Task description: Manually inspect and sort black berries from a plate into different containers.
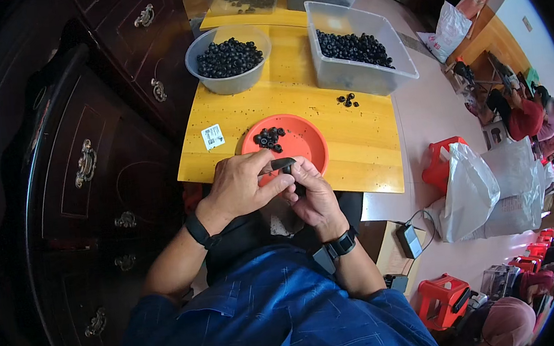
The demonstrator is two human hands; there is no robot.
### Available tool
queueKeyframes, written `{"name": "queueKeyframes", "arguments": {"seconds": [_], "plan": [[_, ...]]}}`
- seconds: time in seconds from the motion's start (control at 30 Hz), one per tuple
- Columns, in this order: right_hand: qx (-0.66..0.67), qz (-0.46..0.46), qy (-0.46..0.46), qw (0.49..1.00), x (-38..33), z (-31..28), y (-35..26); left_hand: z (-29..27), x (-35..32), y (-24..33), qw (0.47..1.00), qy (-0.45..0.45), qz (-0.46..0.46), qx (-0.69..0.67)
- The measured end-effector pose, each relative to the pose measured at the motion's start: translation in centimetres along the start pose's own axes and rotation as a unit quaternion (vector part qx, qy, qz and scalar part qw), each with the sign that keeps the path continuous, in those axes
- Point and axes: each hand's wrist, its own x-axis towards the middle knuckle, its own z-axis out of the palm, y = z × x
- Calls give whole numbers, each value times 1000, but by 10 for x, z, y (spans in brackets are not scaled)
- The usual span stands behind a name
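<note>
Over the near rim of a red round plastic tray [310, 136], both my hands meet at a small black part [287, 169] with a dark, curved upper edge. My right hand [316, 199] is closed around it, thumb and fingertips pressed on its side. From the left, my left hand [241, 186] pinches toward the same part, index finger and thumb at its left end; their exact contact is partly hidden. Several black ring-like pieces [268, 138] lie in the tray's left side.
A round clear tub [232, 84] and a rectangular clear bin [368, 84], both with black pieces, stand on the yellow table [361, 145]. Loose pieces [348, 100] and a white label [213, 137] lie there. Dark drawers [89, 164] border the left; red stools [443, 300] and people are right.
</note>
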Motion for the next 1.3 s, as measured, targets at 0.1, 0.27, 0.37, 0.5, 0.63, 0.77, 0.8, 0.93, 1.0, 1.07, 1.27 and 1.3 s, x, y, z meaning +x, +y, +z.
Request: {"name": "queueKeyframes", "arguments": {"seconds": [0.1, 0.27, 0.37, 0.5, 0.63, 0.77, 0.8, 0.93, 1.0, 1.07, 1.27, 1.3], "plan": [[-5, -2, 1, 1000, 1, -1, 1, 2, 1, 0, 1000, 1, 6, 6], [1, -4, -6, 1000, 1, -1, 0, 2, 2, 1, 1000, 7, 10, 4], [0, 0, 2, 1000, 1, -1, -1, 4, 2, -3, 1000, -4, 10, 15], [-6, 4, 0, 1000, 2, -2, -2, 3, 3, -1, 1000, 1, 14, 23], [-8, 7, -14, 1000, 3, -5, -1, 4, 4, -2, 1000, 7, 22, 21], [-14, 2, -6, 1000, 4, -4, 0, 5, 3, -6, 999, -8, 15, 43], [-7, 2, -9, 1000, 4, -5, 1, 5, 3, -7, 999, -8, 19, 45], [-11, -2, 3, 1000, 6, -9, 1, 6, 4, -5, 999, -11, 21, 37], [-12, -5, 6, 1000, 6, -8, 1, 8, 4, -8, 999, -12, 17, 34], [-14, -9, 8, 1000, 7, -9, 0, 11, 3, -10, 999, -12, 13, 31], [-2, -5, 24, 1000, 8, -8, -1, 17, 3, -13, 999, -29, -14, 27], [4, 0, 18, 1000, 9, -10, 0, 18, 3, -13, 999, -27, -14, 25]]}}
